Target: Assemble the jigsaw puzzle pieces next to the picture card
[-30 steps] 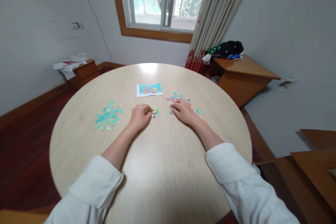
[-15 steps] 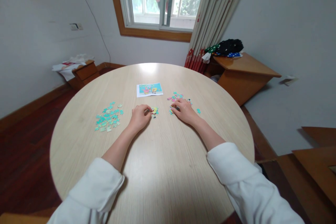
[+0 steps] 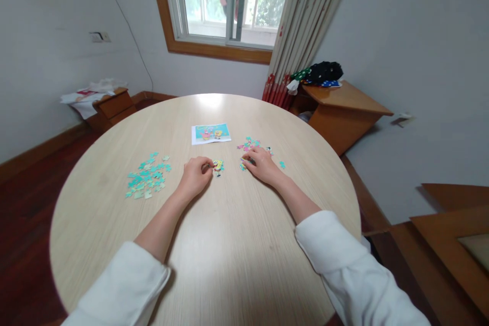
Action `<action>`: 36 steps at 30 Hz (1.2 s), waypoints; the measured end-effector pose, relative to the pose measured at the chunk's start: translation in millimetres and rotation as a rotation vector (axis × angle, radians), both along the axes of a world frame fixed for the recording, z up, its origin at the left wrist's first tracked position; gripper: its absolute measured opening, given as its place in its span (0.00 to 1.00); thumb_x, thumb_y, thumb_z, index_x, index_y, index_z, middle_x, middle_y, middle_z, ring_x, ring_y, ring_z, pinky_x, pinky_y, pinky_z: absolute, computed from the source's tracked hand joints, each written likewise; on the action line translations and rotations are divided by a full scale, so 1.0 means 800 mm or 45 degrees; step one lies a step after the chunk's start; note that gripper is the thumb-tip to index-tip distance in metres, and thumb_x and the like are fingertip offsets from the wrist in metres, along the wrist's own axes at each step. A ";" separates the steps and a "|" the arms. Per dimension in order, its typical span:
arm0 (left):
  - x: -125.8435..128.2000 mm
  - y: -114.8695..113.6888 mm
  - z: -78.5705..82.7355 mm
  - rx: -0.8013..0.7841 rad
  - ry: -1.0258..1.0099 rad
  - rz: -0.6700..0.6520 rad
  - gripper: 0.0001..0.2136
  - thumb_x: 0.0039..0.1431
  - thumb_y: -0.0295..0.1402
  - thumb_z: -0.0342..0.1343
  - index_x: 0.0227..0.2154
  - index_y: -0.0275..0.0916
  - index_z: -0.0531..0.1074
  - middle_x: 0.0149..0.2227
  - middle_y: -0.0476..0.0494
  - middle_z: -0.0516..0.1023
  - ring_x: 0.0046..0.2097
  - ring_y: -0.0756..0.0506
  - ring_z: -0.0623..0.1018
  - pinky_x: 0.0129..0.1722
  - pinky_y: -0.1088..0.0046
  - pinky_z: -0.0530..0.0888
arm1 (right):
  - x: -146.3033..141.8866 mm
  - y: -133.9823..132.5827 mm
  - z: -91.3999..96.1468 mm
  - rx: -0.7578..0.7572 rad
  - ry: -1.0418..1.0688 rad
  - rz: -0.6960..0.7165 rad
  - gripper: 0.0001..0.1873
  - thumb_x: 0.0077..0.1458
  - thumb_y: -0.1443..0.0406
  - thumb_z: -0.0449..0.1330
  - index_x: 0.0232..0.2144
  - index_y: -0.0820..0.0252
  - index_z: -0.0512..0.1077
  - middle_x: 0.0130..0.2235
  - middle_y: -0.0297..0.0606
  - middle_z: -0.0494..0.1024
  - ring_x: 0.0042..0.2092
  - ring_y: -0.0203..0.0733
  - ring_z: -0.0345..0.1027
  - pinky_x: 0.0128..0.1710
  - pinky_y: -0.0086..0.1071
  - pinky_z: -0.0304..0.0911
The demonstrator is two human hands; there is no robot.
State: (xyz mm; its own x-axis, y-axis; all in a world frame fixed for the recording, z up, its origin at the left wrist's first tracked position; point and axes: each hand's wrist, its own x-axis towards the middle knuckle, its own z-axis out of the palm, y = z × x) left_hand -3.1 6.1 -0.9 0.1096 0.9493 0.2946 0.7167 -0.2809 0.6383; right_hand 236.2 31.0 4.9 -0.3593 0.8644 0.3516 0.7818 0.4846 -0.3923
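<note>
My left hand (image 3: 195,177) rests on the table, thumb and fingers closed at the left edge of a small joined patch of yellow jigsaw puzzle pieces (image 3: 219,165). A dark-marked piece (image 3: 218,174) lies just below that patch. To the right, my right hand (image 3: 262,164) has its thumb and fingers closed on a small jigsaw puzzle piece (image 3: 242,166), partly hidden by the fingertips. Beyond this hand lies a loose heap of pink and teal pieces (image 3: 248,143). A single teal piece (image 3: 282,164) is right of the wrist.
A spread pile of teal pieces (image 3: 148,177) lies on the left of the round wooden table (image 3: 229,254). The printed reference picture (image 3: 211,133) lies flat behind my hands. A wooden cabinet with cloths (image 3: 346,99) stands at the back right, beside the curtain (image 3: 301,25).
The whole view has shifted slightly, so the table appears further left. Both hands stay at nearly the same spots by the pieces, with only slight finger movement.
</note>
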 end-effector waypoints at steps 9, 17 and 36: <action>0.001 -0.005 0.007 -0.010 -0.087 0.019 0.09 0.49 0.25 0.49 0.29 0.40 0.73 0.35 0.45 0.79 0.39 0.44 0.76 0.44 0.66 0.71 | 0.001 0.001 -0.001 -0.009 -0.024 -0.019 0.06 0.57 0.65 0.57 0.35 0.58 0.74 0.41 0.42 0.74 0.45 0.46 0.65 0.47 0.42 0.55; 0.002 -0.011 0.014 -0.015 -0.148 0.045 0.11 0.45 0.19 0.44 0.23 0.40 0.68 0.36 0.46 0.81 0.41 0.44 0.77 0.44 0.65 0.71 | -0.001 -0.002 0.001 -0.011 -0.058 -0.040 0.07 0.58 0.65 0.57 0.37 0.59 0.74 0.42 0.42 0.74 0.45 0.45 0.65 0.47 0.40 0.54; 0.009 -0.017 0.019 0.027 0.157 0.024 0.11 0.48 0.19 0.46 0.18 0.39 0.67 0.32 0.46 0.81 0.41 0.43 0.76 0.48 0.60 0.66 | 0.000 0.002 -0.014 0.124 -0.026 -0.197 0.09 0.58 0.61 0.57 0.39 0.57 0.73 0.43 0.43 0.74 0.47 0.47 0.65 0.46 0.41 0.52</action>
